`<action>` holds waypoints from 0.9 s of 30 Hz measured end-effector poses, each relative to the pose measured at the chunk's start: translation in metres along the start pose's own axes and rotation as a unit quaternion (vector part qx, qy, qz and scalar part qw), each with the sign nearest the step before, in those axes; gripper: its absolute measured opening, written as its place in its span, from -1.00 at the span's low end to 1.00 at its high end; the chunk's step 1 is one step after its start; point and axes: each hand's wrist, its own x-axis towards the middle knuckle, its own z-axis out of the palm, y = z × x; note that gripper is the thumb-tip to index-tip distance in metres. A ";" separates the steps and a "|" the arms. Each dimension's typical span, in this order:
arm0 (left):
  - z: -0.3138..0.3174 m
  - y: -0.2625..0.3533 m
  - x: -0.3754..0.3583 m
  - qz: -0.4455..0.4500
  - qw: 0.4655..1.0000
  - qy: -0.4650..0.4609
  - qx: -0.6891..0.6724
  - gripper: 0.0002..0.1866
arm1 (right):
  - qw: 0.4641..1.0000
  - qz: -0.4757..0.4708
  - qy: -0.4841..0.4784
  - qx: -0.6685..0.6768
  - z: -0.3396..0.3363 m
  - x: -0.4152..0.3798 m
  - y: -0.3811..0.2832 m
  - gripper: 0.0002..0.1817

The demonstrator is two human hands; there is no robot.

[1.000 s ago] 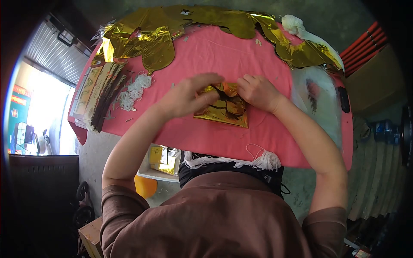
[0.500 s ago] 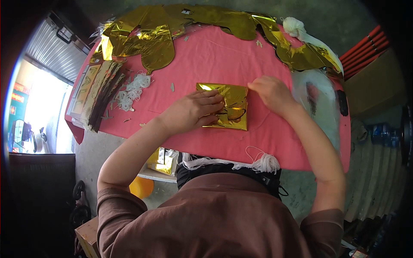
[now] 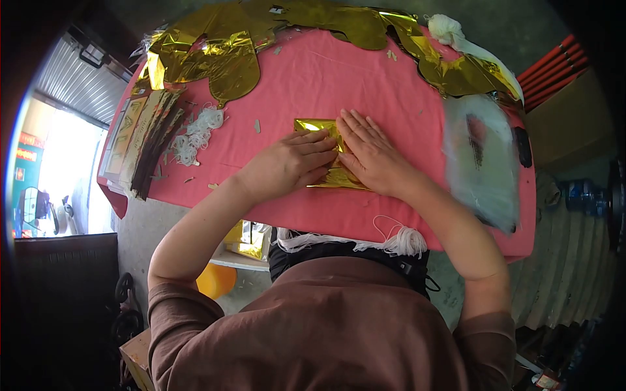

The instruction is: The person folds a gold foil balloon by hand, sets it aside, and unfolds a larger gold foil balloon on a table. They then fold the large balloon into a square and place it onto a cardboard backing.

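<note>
A folded square of shiny gold foil [image 3: 339,178] lies flat on the pink tablecloth [image 3: 313,78] in front of me. My left hand [image 3: 290,163] rests on its left part, palm down with the fingers stretched out. My right hand [image 3: 372,153] lies flat across its right part, fingers extended and pointing away from me. Both hands press on the foil and touch or nearly touch at the middle. Much of the foil is hidden beneath them.
Gold foil balloons [image 3: 235,68] lie along the table's far edge. Tangled white string [image 3: 199,133] and a stack of printed cards [image 3: 140,140] sit at the left. Clear plastic bags [image 3: 479,163] lie at the right. A white string bundle [image 3: 405,242] hangs at the near edge.
My right hand has moved left from the foil's right edge, opening from a pinch to lie flat on it. The left hand stays on the foil. The view has shifted slightly.
</note>
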 end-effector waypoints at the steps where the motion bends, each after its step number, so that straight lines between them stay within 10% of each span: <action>1: 0.000 0.000 0.001 0.001 1.000 -0.001 -0.002 -0.67 | 1.000 -0.006 -0.003 -0.013 0.001 -0.001 0.001 -0.37; 13: -0.023 0.015 -0.015 -0.054 0.997 -0.050 -0.038 -0.51 | 0.996 -0.013 -0.008 -0.085 0.001 -0.006 -0.005 -0.31; 15: -0.044 0.013 -0.010 -0.236 0.910 -0.136 -0.312 -0.54 | 0.997 -0.010 -0.009 -0.081 0.000 -0.006 -0.005 -0.30; 27: -0.017 -0.026 -0.013 -0.076 0.991 -0.114 -0.009 -0.47 | 0.996 -0.019 0.003 -0.091 0.000 -0.006 -0.005 -0.30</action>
